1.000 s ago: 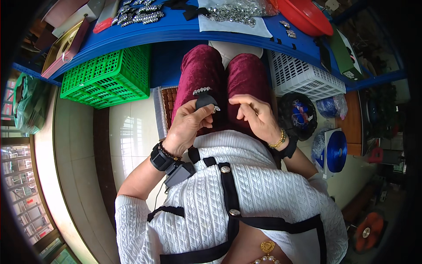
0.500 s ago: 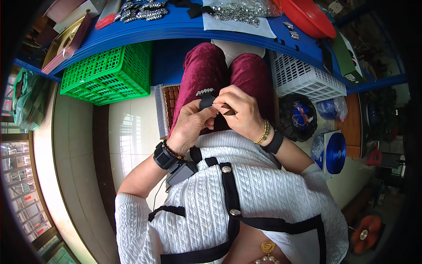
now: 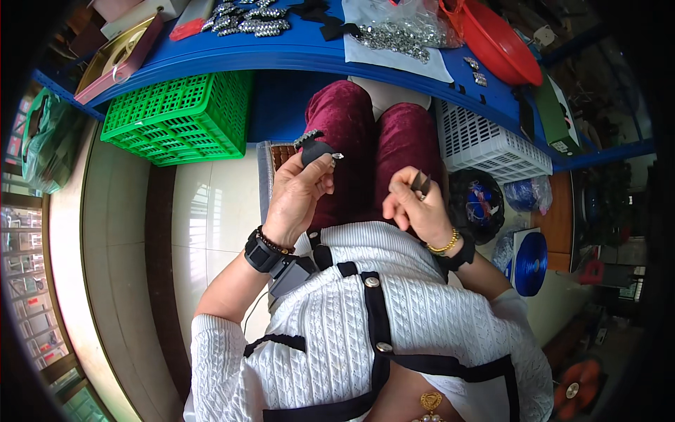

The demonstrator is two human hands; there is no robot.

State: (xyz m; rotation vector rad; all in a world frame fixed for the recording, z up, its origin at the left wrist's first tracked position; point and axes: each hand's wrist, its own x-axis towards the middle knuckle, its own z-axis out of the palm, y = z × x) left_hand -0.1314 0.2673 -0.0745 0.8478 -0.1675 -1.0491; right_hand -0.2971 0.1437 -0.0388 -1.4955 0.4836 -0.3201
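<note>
Over my left thigh, my left hand [image 3: 290,200] pinches a black fabric piece [image 3: 314,152] between thumb and fingers. A row of grey rhinestones [image 3: 308,137] runs along the far end of that piece, and one bright clear stone [image 3: 337,156] shows at its right edge. My right hand [image 3: 427,209] hovers apart from it above my right thigh, its fingers curled. From between them sticks out a small dark two-pointed thing [image 3: 421,183], whose kind I cannot make out.
Ahead is a blue table [image 3: 295,48] bearing rhinestone pieces [image 3: 264,27], loose stones on a white sheet [image 3: 443,69] and a red basin [image 3: 498,46]. Below stand a green crate [image 3: 176,116] and a white crate [image 3: 489,137]. A black-lined bin [image 3: 460,179] is on my right.
My hands have moved apart: the right went right and down, away from the fabric piece. The left, still gripping that piece, has shifted slightly left. The whole view has also shifted slightly.
</note>
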